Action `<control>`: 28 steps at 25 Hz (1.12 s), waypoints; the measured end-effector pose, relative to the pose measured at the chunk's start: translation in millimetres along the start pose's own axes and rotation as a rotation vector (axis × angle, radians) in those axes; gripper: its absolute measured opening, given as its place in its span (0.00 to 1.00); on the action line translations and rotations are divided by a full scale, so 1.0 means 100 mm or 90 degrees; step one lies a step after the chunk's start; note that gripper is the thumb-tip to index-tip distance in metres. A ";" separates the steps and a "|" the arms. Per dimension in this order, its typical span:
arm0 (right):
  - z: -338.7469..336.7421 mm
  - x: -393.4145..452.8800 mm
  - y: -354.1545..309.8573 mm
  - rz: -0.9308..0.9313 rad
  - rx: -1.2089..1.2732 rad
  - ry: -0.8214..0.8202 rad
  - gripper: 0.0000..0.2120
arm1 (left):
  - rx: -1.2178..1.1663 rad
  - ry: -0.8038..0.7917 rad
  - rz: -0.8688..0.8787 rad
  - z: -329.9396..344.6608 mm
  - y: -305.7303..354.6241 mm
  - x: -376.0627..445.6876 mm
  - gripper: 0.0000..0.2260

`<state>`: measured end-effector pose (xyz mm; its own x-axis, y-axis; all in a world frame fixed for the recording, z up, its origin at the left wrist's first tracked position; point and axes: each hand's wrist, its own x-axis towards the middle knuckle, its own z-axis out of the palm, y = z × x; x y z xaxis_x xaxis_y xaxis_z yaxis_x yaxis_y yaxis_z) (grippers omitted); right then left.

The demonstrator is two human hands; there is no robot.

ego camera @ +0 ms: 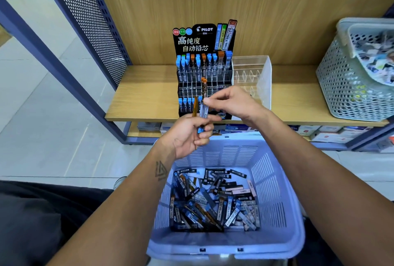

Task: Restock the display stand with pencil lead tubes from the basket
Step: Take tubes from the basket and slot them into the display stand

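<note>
A black Pilot display stand with clear tiered slots stands on the wooden shelf; its top row holds several blue- and orange-capped lead tubes, the middle row is mostly bare. My left hand grips a small bunch of lead tubes, blue and orange, just in front of the stand's bottom row. My right hand pinches the top of one blue tube in that bunch. Below, a lavender basket holds several loose lead tubes.
A clear acrylic organiser stands right of the stand. A pale green perforated basket with packets sits at the shelf's right end. A blue perforated metal upright bounds the shelf on the left. Boxes lie on the lower shelf.
</note>
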<state>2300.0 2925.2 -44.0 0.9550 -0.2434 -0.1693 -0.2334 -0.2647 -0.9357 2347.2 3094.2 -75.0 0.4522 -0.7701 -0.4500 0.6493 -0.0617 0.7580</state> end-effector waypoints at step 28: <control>-0.22 0.21 0.14 -0.049 -0.073 0.204 0.09 | 0.041 0.062 0.056 -0.07 0.04 0.10 0.15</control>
<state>2313.0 2896.2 -53.9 0.8690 -0.4943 0.0223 -0.1997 -0.3917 -0.8982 2358.9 3090.4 -80.0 0.5654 -0.7088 -0.4218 0.5653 -0.0393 0.8239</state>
